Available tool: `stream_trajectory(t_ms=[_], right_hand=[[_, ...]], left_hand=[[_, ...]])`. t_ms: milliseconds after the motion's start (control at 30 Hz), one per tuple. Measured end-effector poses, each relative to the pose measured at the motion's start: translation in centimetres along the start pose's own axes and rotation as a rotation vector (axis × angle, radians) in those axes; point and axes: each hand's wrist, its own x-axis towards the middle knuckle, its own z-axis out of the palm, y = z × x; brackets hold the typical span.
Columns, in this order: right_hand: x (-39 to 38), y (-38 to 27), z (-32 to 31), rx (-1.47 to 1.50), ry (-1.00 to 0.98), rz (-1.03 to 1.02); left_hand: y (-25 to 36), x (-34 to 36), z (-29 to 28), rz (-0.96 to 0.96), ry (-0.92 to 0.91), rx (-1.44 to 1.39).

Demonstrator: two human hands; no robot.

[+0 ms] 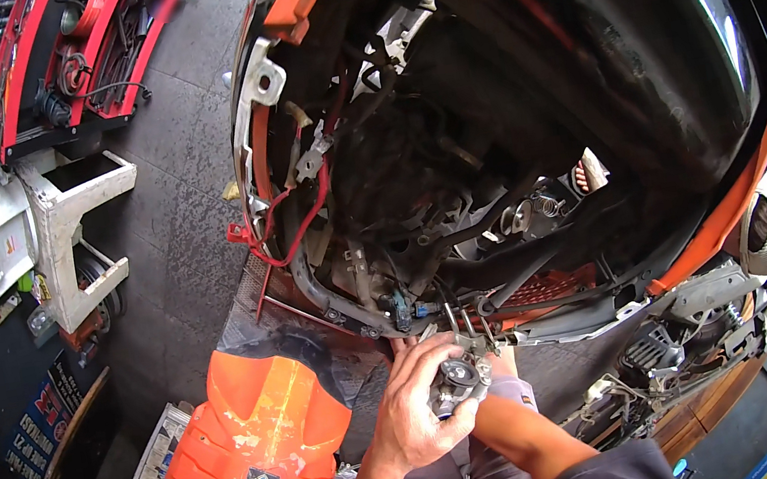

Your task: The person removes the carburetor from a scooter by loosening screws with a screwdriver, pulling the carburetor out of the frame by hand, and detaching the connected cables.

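My left hand [416, 410] is curled round a small grey metal engine part [461, 378] with a round dark end, which looks like a throttle body. Thumb and fingers grip it from the left, just below the front edge of a motor scooter's opened body. My right forearm [536, 441] comes in from the lower right and passes behind the part. The right hand's fingers are hidden there, so their grip does not show. Just beyond the part are a blue connector [402, 309], thin metal rods and a black frame tube [316, 285].
The scooter's dark body cavity [446, 129] fills the upper middle, with a red cable [300, 253] at its left. An orange body panel [279, 436] lies at lower left. A white stool [68, 239] and a red tool rack [115, 61] stand left. Engine parts [652, 352] sit at right.
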Motion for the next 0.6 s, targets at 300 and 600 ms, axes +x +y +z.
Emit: stream_trajectory(t_ms=[300, 600], right_hand=[[-11.4, -0.1, -16.1, 0.614, 0.243, -0.320], [-2.2, -10.6, -34.5, 1.422, 0.464, 0.030]], left_hand=[[0.5, 0.2, -0.9, -0.023, -0.015, -0.031], [0.9, -0.2, 0.2, -0.100, 0.160, -0.106]])
